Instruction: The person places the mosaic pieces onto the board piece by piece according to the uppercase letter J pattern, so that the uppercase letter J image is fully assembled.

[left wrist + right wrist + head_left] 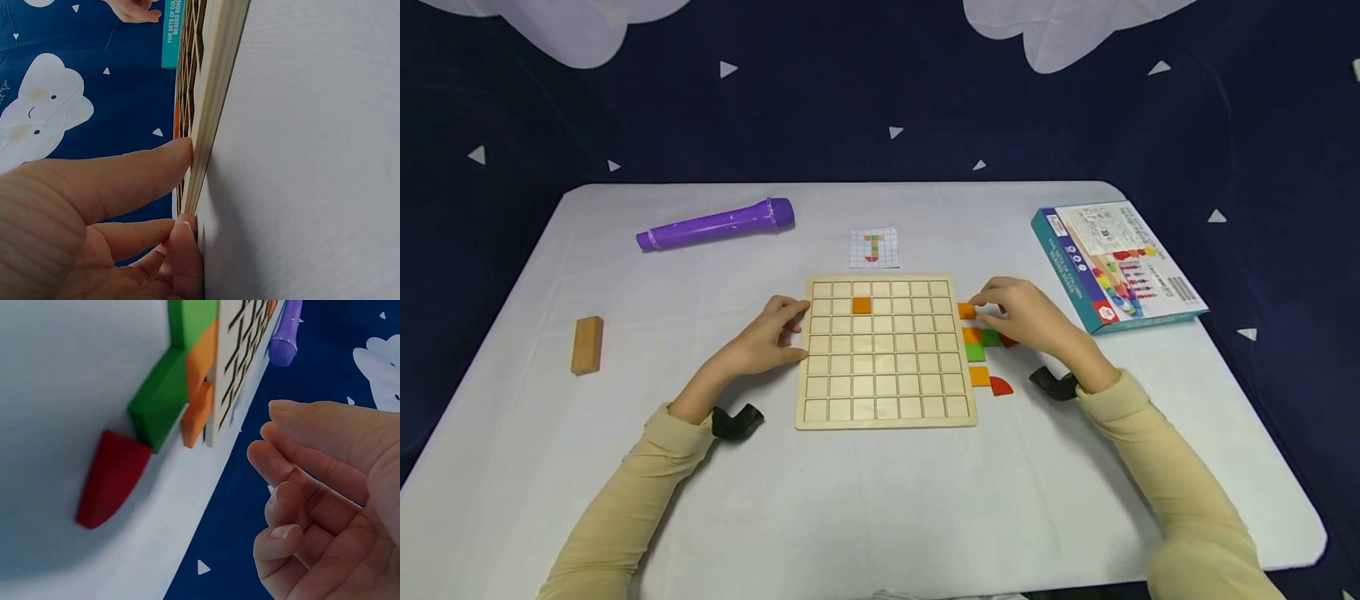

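Note:
A pale wooden grid board (883, 363) lies flat, with one orange square tile (861, 306) in an upper cell. My left hand (763, 342) touches the board's left edge; in the left wrist view the thumb (144, 172) and fingertips rest against that edge. Beside the board's right edge, my right hand (1022, 312) hovers close to an orange tile (966, 311). Its thumb and fingers stand apart in the right wrist view, with nothing between them. Below lie more orange tiles (980, 377), green tiles (974, 352) and a red quarter-round tile (1002, 386). Another red piece (114, 478) is partly hidden in the head view.
A small card (874, 247) with a coloured pattern on a grid lies behind the board. A purple microphone-shaped object (718, 227) is at the back left, a wooden block (587, 345) at the far left. A teal box (1120, 265) lies at the back right.

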Demonstrator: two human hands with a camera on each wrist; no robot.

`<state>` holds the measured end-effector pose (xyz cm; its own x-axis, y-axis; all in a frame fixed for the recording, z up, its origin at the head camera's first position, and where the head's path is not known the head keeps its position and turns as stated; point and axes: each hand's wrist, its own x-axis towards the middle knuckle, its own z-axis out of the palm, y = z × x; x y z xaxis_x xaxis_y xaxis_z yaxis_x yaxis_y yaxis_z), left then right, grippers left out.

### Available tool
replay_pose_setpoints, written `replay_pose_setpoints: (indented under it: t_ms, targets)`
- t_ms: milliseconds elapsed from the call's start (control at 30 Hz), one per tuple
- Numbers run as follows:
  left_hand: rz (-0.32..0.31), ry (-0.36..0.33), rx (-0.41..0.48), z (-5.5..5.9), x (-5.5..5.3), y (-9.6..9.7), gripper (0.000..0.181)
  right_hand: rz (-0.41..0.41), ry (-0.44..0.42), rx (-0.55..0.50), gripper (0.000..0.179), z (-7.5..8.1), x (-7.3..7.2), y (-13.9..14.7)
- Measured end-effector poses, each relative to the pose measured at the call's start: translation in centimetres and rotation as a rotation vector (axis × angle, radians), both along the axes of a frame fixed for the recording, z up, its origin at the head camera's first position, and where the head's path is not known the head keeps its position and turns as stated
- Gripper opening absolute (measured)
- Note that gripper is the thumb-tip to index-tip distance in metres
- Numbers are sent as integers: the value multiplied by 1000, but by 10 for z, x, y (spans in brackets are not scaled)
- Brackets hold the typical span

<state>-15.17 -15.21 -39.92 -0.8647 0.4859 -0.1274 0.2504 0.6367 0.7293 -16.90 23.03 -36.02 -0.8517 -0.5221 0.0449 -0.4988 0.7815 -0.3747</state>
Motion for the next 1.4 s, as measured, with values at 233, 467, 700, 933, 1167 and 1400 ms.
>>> replay_pose_setpoints:
  t_ms: [233, 467, 700, 933, 1167, 1400]
  targets:
    - [4, 0, -1, 0, 1, 0, 73, -4, -1, 3, 21, -7, 4, 8]
    - [1, 7, -6, 1, 0, 0, 73, 2, -32, 27, 21, -14, 10, 16]
    - [6, 6, -6, -1, -1, 0, 73, 21, -47, 31, 22, -17, 13, 20]
    - [6, -10, 4, -2, -1, -1, 73, 13, -68, 62, 27, -19, 14, 23]
    - [8, -10, 10, -2, 0, -2, 73, 38, -34, 69, 22, -21, 11, 25]
    - [5, 2, 7, -2, 0, -1, 73, 45, -6, 64, 22, -19, 7, 27]
